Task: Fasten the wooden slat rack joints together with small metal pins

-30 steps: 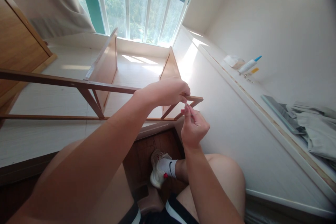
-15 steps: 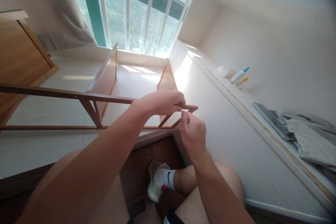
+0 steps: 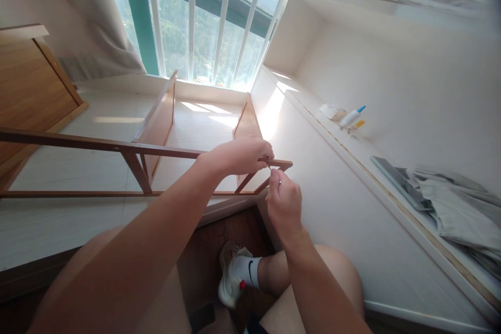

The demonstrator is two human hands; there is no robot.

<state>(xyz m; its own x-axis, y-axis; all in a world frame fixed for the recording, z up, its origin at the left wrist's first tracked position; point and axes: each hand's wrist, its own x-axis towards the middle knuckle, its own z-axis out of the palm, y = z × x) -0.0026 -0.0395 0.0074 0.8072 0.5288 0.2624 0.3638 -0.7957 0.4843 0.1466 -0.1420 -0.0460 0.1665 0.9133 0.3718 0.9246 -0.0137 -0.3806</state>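
A brown wooden frame (image 3: 94, 141) with two long rails and short cross bars lies across the pale surface, some upright panels standing against it. Near the frame's right end, my left hand (image 3: 240, 155) is closed over the upper rail, fingertips bent down at its near face. My right hand (image 3: 285, 197) is just below and to the right, thumb and fingers pinched on a thin metal tool (image 3: 269, 167), probably a hex key. The tool's tip points up to the rail by my left fingertips; whether it sits in a screw is hidden.
A white wall panel (image 3: 313, 193) slopes close on the right. On its ledge are a blue-capped tube (image 3: 352, 116), small metal fittings and grey cloth (image 3: 457, 198). A wooden cabinet panel (image 3: 35, 78) stands left, beside a curtain (image 3: 105, 26). Window bars (image 3: 191, 15) are behind.
The view has tilted slightly. My right hand has shifted a little down from the rail, and more of the thin tool shows between the hands. My left hand keeps its place on the rail.
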